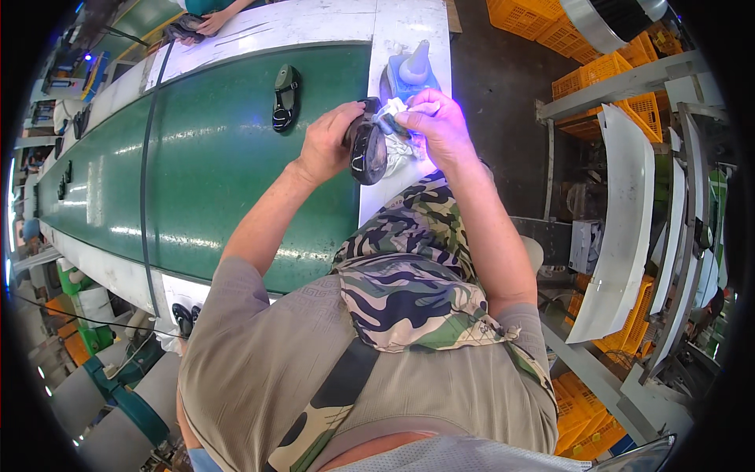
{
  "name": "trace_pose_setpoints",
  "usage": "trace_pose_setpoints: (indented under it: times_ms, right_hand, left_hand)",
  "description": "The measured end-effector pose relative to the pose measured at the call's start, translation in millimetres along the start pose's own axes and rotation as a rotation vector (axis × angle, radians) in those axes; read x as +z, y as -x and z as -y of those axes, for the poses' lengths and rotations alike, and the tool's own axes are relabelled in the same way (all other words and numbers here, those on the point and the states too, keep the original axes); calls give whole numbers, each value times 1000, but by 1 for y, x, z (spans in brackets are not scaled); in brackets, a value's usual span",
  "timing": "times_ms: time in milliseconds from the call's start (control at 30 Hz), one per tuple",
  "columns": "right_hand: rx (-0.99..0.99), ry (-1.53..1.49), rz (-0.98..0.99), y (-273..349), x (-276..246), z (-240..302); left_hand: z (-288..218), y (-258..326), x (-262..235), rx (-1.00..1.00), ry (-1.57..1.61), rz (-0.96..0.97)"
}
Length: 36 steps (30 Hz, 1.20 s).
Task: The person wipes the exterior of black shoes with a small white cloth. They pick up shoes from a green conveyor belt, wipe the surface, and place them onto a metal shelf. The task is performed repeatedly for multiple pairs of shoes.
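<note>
A dark, shiny shoe (367, 153) is gripped in my left hand (326, 141), held over the edge where the green conveyor belt (236, 173) meets the white table border. Between the fingertips of my right hand (440, 130) is a crumpled white cloth (391, 110), close against the shoe's upper end. More pale crumpled cloth (403, 151) lies on the white surface below. Just beyond my right hand stands a blue container with a pale conical nozzle (415, 64). Another black shoe (286, 98) rests on the belt to the left of my left hand.
Several more dark shoes (64, 179) sit at the belt's far left. At the upper left, a co-worker's hand (211, 23) holds a shoe. A dark cord (148, 165) crosses the belt. Orange crates (582, 82) and a metal rack (621, 85) stand to the right.
</note>
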State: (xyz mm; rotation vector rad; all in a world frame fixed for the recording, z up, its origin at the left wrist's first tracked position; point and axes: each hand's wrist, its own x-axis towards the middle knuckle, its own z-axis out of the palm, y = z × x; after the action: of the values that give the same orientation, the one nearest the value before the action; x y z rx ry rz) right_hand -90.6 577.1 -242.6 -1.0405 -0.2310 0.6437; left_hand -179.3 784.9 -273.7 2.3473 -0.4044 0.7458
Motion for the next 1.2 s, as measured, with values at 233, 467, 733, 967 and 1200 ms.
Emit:
trace_pose_setpoints:
  times_ms: [233, 467, 733, 967, 1200]
  right_hand:
    - [-99, 159, -13, 8, 1, 20]
    - [-268, 279, -41, 3, -6, 30]
    - [-383, 377, -6, -5, -22, 24]
    - [-416, 372, 14, -6, -28, 16]
    - [-349, 430, 0, 4, -30, 7]
  left_hand:
    - [-8, -4, -3, -201, 20, 239]
    - [-20, -21, -18, -494, 200, 686]
    - [-3, -12, -12, -666, 703, 817]
    - [-3, -8, -5, -871, 1078, 779]
    - [-6, -7, -2, -1045, 1329, 702]
